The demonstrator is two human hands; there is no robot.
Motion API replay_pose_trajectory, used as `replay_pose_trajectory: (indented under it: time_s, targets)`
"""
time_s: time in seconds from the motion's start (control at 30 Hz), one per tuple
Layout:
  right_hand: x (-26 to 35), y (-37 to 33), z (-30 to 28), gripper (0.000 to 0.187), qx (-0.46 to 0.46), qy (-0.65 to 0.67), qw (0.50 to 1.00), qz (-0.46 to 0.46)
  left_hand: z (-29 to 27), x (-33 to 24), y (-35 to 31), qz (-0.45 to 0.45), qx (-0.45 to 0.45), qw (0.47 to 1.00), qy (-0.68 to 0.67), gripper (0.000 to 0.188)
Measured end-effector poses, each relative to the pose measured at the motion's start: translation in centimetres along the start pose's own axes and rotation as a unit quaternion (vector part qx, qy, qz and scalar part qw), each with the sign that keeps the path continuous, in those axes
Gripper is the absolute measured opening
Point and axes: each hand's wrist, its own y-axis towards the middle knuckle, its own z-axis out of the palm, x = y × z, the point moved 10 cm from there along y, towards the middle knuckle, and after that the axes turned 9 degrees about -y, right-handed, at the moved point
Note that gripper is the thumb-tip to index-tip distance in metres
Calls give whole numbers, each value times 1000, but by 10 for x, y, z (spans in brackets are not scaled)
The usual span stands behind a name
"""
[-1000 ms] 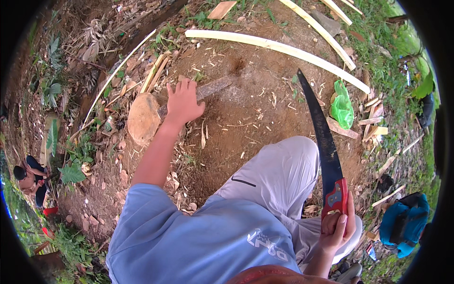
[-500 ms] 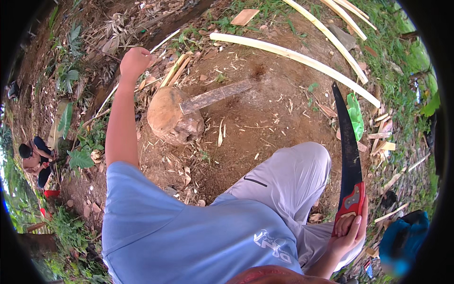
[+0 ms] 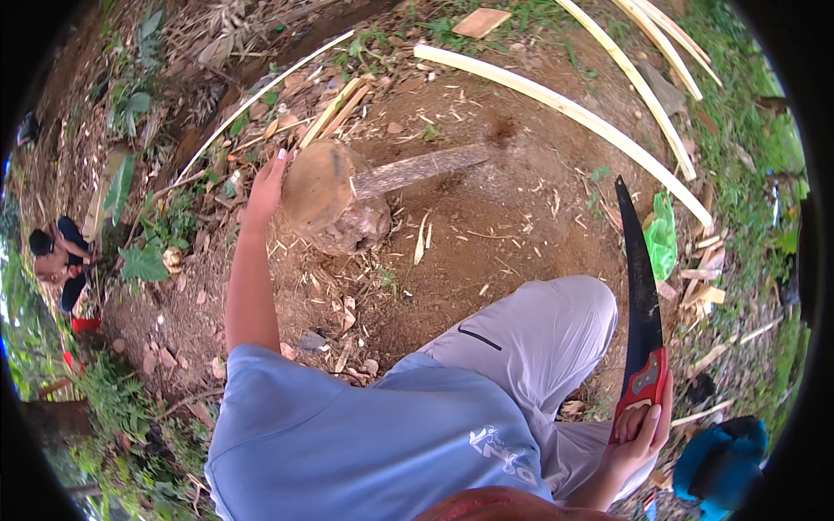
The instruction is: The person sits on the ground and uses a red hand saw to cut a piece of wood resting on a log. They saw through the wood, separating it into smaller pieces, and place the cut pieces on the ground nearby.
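My right hand (image 3: 638, 431) is wrapped round the red handle of a handsaw (image 3: 641, 286), its dark curved blade pointing up and away from me. Beside the left edge of a wooden stump (image 3: 323, 178) is my left hand (image 3: 268, 187), fingers stretched out and holding nothing that I can see. Whether it touches the stump I cannot tell. A bark-covered piece of wood (image 3: 426, 171) rests with one end at the stump and reaches right over the dirt.
Long pale wood strips (image 3: 565, 104) lie at the far right. Narrow offcuts (image 3: 334, 113) sit behind the stump. A green plastic bag (image 3: 661, 239) and wood scraps (image 3: 705, 282) are right of the saw. Another person (image 3: 62, 263) sits at far left; a blue bundle (image 3: 721, 464) is near right.
My left hand has come down from beyond the stump to its left side, and its curled fingers have straightened. The right hand still holds the saw. The whole view has shifted slightly.
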Motion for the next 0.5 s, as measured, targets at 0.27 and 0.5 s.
replay_pose_trajectory:
  time_s: [0.27,0.5]
  targets:
    - [1,15,19,56,31,5,999,3,42,79,-30,-163,-31,878,-450,60]
    - [4,18,27,57,37,3,999,6,55,77,-85,-105,-116,849,-505,54]
